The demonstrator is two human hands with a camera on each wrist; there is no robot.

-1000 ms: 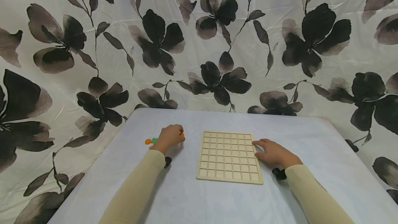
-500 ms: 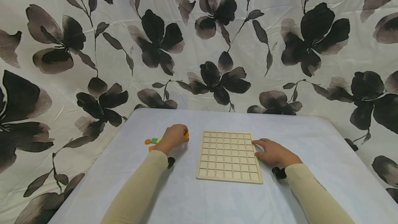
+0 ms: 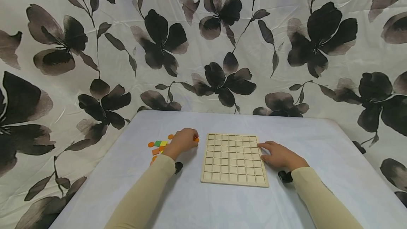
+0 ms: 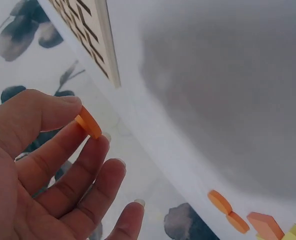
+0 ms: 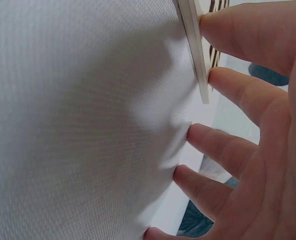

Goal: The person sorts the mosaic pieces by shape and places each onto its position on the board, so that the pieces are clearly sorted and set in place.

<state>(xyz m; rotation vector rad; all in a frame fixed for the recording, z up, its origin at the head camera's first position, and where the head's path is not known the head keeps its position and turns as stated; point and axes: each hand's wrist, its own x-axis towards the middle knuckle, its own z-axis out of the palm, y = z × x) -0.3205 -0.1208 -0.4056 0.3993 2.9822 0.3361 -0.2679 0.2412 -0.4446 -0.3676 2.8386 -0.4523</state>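
Between thumb and fingers, my left hand (image 3: pixel 183 142) pinches an orange disc (image 4: pixel 90 123), held above the table left of a wooden grid board (image 3: pixel 234 160). The board is pale, with rows of square cells. At its right edge lies my right hand (image 3: pixel 282 155); in the right wrist view the thumb and a finger touch the board's rim (image 5: pixel 195 55) while the other fingertips (image 5: pixel 181 173) rest on the cloth. Partly hidden behind the left forearm are loose flat pieces, among them a green square (image 3: pixel 157 143), a yellow square (image 3: pixel 163 143) and several orange discs.
A white cloth covers the table (image 3: pixel 235 207). Beyond its back edge hangs a flowered curtain (image 3: pixel 203 45). Single orange discs lie left of the left hand, one orange disc (image 3: pixel 151 144) farthest out. An orange square (image 3: pixel 155 151) lies near them.
My left hand has moved right toward the board with the orange disc in its fingers, uncovering more of the loose pieces. The right hand and the board have stayed in place.
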